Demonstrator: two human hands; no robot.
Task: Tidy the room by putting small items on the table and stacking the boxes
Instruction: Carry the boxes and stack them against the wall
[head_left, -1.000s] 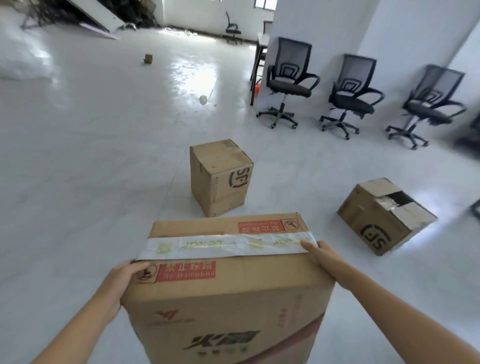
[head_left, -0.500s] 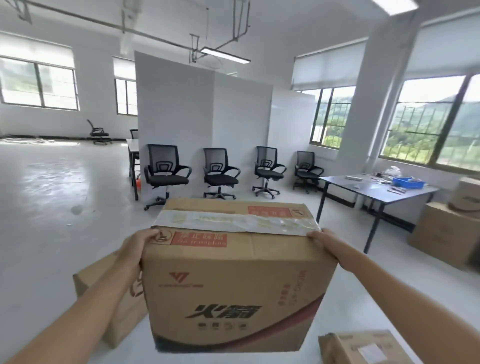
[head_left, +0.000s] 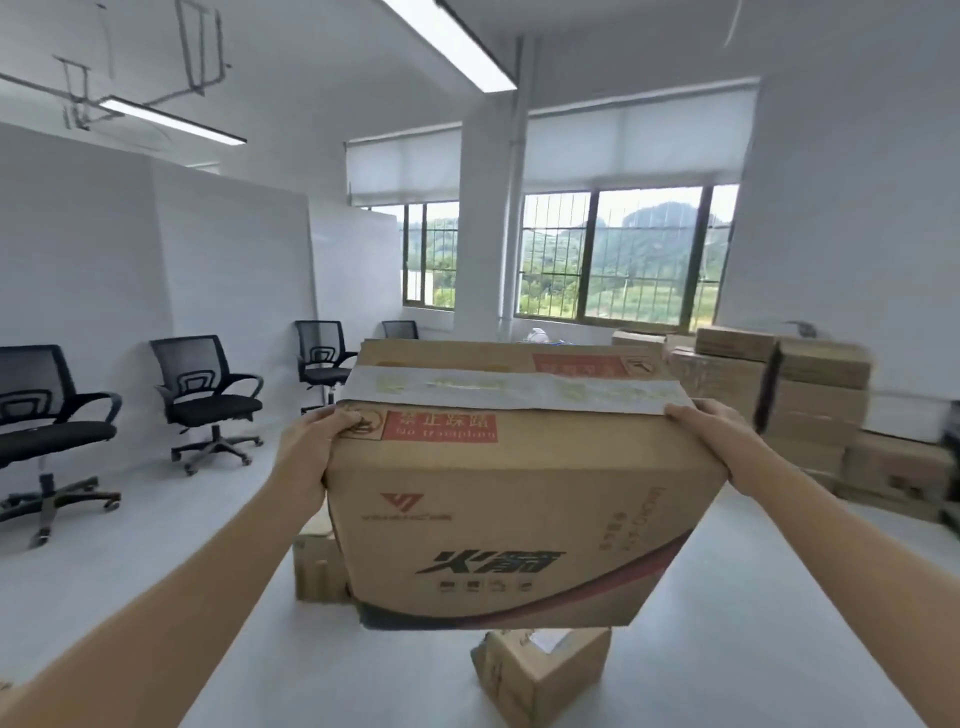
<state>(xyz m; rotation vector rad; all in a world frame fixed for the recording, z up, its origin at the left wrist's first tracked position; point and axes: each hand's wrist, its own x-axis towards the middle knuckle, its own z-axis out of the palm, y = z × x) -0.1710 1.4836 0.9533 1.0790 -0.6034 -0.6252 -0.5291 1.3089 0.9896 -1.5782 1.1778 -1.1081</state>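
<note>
- Carried box (head_left: 514, 499): one large brown cardboard carton, held up in front of you, clear of the floor (head_left: 779, 597). You see its top and near face. A pale tape strip (head_left: 514, 391) runs across the top. A red label reading "no trampling" (head_left: 440, 427) sits at the near left edge of the top, and a second red label (head_left: 592, 365) at the far right. The near face carries black Chinese lettering and a dark red curved band.
- Your left hand (head_left: 311, 447): pressed flat against the box's left side at the upper near corner, thumb hooked over the top edge beside the red label.
- Your right hand (head_left: 711, 436): clamped on the upper right corner, fingertips resting on the top at the end of the tape strip. You grip the box between both hands.
- Small box on the floor, below (head_left: 545, 670): brown carton directly under the carried box, tilted, partly cropped from view.
- Second floor box (head_left: 317, 566): brown carton showing behind the carried box's lower left edge, mostly hidden.
- Box stack (head_left: 810, 410): several brown cartons piled against the right wall below the window (head_left: 618, 254), blurred.
- Office chairs (head_left: 208, 400): black mesh chairs on castors in a row along the white partition at your left, well apart from the carried box.
</note>
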